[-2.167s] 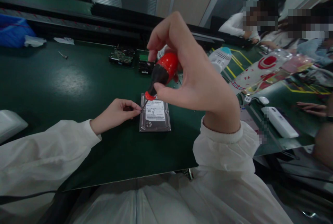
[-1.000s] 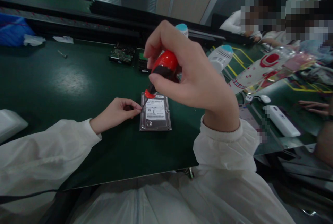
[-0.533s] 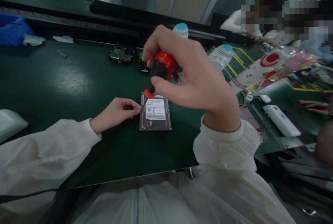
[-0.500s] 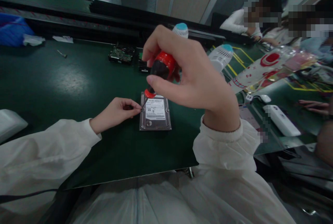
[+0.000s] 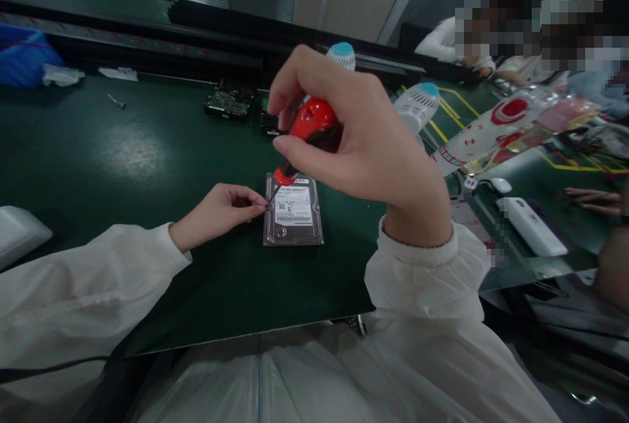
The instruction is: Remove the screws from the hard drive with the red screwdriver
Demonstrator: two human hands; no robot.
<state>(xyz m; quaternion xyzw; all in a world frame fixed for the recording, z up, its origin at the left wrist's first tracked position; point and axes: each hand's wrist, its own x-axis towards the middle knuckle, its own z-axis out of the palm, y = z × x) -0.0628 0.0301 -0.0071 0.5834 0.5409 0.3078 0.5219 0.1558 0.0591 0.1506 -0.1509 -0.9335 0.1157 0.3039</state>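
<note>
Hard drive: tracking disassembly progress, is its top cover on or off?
On. The hard drive lies flat with its labelled metal cover in place; no platters show. A screwdriver points at its far-left corner.

Circuit boards (image 5: 228, 102) are lying far back on the green surface (image 5: 122, 148), a blue bag (image 5: 24, 56) is sitting at far left, a teal-capped white bottle (image 5: 417, 107) is resting at right, and co-workers (image 5: 445, 43) are sitting beyond.

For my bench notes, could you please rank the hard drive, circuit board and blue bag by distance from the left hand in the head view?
1. Hard drive, just right of the left hand.
2. Circuit board, farther across the table.
3. Blue bag, far left corner.
</note>
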